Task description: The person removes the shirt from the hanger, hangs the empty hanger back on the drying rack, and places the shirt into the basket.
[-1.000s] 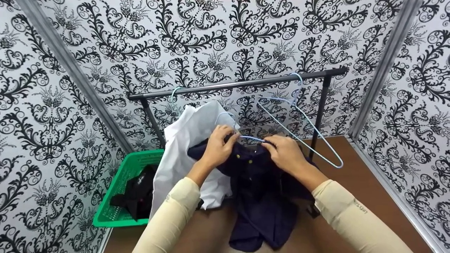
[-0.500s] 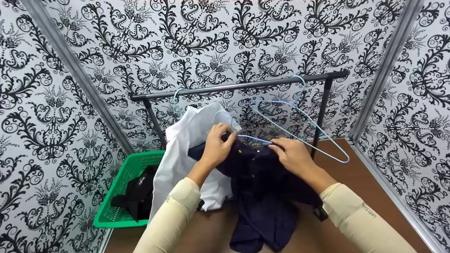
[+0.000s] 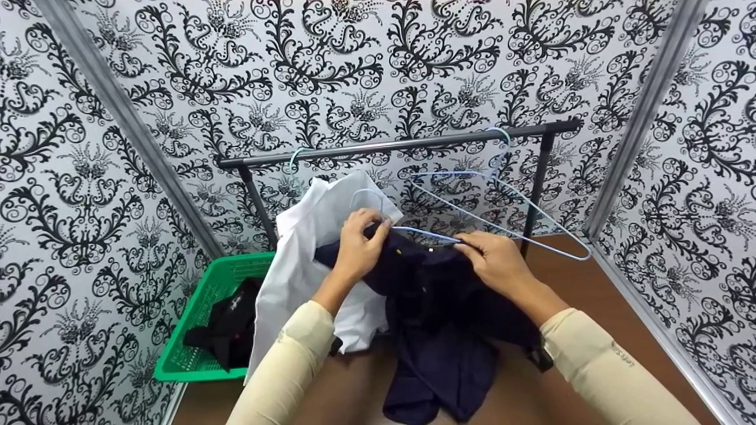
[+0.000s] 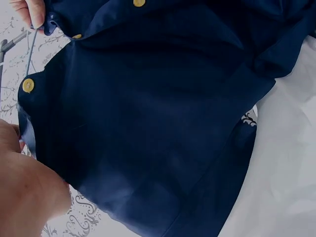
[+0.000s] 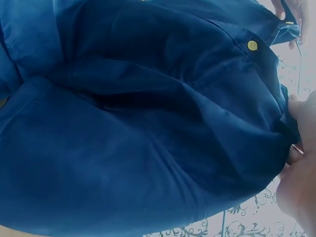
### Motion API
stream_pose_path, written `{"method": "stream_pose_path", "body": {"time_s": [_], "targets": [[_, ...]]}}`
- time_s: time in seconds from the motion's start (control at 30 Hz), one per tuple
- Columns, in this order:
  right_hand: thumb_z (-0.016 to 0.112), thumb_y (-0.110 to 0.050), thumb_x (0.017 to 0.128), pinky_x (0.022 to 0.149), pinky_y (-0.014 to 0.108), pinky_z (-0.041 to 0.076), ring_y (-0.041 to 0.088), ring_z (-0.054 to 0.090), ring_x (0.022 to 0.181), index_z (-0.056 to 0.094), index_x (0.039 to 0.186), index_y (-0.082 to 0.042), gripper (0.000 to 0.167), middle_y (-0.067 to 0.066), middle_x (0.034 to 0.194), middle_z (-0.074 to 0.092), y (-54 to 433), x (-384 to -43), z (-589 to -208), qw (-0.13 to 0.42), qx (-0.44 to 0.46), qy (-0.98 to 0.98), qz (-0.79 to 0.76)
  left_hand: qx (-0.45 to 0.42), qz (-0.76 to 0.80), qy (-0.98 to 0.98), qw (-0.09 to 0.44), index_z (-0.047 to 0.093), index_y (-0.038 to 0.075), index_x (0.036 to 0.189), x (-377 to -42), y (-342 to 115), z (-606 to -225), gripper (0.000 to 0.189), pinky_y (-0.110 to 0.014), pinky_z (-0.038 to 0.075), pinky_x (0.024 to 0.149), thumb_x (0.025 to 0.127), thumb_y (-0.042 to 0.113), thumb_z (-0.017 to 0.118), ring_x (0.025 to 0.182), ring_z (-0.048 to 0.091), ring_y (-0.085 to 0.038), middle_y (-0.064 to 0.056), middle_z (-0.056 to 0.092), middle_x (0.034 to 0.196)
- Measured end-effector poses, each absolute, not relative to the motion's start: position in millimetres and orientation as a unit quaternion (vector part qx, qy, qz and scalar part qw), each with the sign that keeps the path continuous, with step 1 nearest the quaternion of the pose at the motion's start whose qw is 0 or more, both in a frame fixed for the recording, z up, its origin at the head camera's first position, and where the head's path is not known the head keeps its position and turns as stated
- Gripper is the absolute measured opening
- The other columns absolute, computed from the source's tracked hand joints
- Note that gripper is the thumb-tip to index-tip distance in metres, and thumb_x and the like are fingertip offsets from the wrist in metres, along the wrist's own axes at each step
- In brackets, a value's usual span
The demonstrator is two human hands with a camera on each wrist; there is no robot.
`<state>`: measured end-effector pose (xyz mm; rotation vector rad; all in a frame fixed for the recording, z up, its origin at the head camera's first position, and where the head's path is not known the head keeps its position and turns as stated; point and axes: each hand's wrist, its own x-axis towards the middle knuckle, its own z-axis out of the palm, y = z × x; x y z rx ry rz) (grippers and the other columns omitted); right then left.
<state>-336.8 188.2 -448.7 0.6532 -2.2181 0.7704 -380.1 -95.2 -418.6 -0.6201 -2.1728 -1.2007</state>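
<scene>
L hand (image 3: 359, 245), approx. ctr of the frame, is pinched closed w/ thumb & fingers on the navy shirt (image 3: 440, 366) by the blue hanger (image 3: 424, 232). R hand (image 3: 499, 260), right of ctr, likewise grips the shirt's neck edge & hanger wire, thumb against fingers. Navy shirt hangs betw. & below both hands, ctr to lower ctr, yellow buttons (image 5: 252, 45) showing; hanger wire runs betw. hands, its hook above L hand, in front of the white shirt (image 3: 289, 277). White shirt's left of ctr, under a green hook (image 3: 293, 158) on the dark rail (image 3: 401, 145). 2nd hanger (image 3: 495, 175) hangs from rail, upper right. Green basket (image 3: 201, 376), lower left, holds black clothes (image 3: 230, 324). Brown tabletop (image 3: 573, 283) at lower right; b/w patterned wall (image 3: 366, 65) behind.
</scene>
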Motion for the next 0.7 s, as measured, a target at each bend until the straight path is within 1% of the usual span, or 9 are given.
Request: {"method": "stream_pose_path", "body": {"time_s": [0.07, 0.17, 0.27, 0.47, 0.6, 0.7], "targets": [[0.079, -0.013, 0.095, 0.087, 0.047, 0.063, 0.030, 0.080, 0.095, 0.083, 0.114, -0.009, 0.020, 0.010, 0.102, 0.083, 190.4, -337.1, -447.7, 0.338, 0.250, -0.855, 0.302, -0.227, -0.453, -0.809, 0.298, 0.073, 0.005, 0.094, -381.3, -96.3, -421.1, 0.014, -0.044, 0.048, 0.094, 0.098, 0.018, 0.072, 0.101, 0.065, -0.032, -0.010, 0.076, 0.101], [0.079, -0.013, 0.096, 0.090, 0.047, 0.062, 0.030, 0.080, 0.099, 0.083, 0.116, -0.011, 0.021, 0.010, 0.106, 0.083, 195.4, -337.8, -448.2, 0.331, 0.249, -0.858, 0.304, -0.218, -0.464, -0.802, 0.306, 0.073, 0.005, 0.094, -382.6, -98.5, -426.0, 0.013, -0.041, 0.049, 0.091, 0.098, 0.017, 0.073, 0.098, 0.065, -0.032, -0.011, 0.076, 0.099], [0.080, -0.015, 0.095, 0.087, 0.047, 0.062, 0.029, 0.080, 0.098, 0.084, 0.115, -0.014, 0.021, 0.007, 0.107, 0.084, 201.1, -337.2, -449.8, 0.334, 0.242, -0.861, 0.297, -0.214, -0.481, -0.792, 0.309, 0.074, 0.004, 0.096, -381.8, -98.7, -428.9, 0.011, -0.039, 0.052, 0.093, 0.098, 0.015, 0.074, 0.099, 0.068, -0.031, -0.011, 0.076, 0.101], [0.083, -0.020, 0.093, 0.083, 0.046, 0.064, 0.026, 0.081, 0.096, 0.085, 0.116, -0.022, 0.023, 0.003, 0.105, 0.085, 211.2, -337.7, -453.6, 0.368, 0.223, -0.864, 0.262, -0.212, -0.504, -0.778, 0.308, 0.074, 0.003, 0.098, -380.4, -97.4, -427.3, 0.011, -0.039, 0.056, 0.099, 0.100, 0.014, 0.072, 0.104, 0.073, -0.030, -0.012, 0.078, 0.104], [0.084, -0.015, 0.091, 0.079, 0.041, 0.062, 0.024, 0.081, 0.091, 0.085, 0.115, -0.020, 0.024, 0.002, 0.100, 0.084, 215.9, -337.3, -456.9, 0.387, 0.220, -0.851, 0.279, -0.208, -0.511, -0.779, 0.296, 0.075, 0.004, 0.100, -380.9, -99.6, -427.0, 0.011, -0.038, 0.057, 0.100, 0.101, 0.014, 0.072, 0.107, 0.076, -0.029, -0.011, 0.081, 0.108], [0.083, -0.010, 0.091, 0.075, 0.034, 0.058, 0.020, 0.076, 0.080, 0.085, 0.113, -0.015, 0.023, 0.003, 0.094, 0.083, 216.8, -336.5, -459.5, 0.390, 0.224, -0.839, 0.307, -0.204, -0.522, -0.777, 0.288, 0.075, 0.004, 0.098, -380.6, -101.7, -427.7, 0.009, -0.034, 0.057, 0.101, 0.101, 0.013, 0.072, 0.110, 0.077, -0.028, -0.010, 0.083, 0.109]]}}
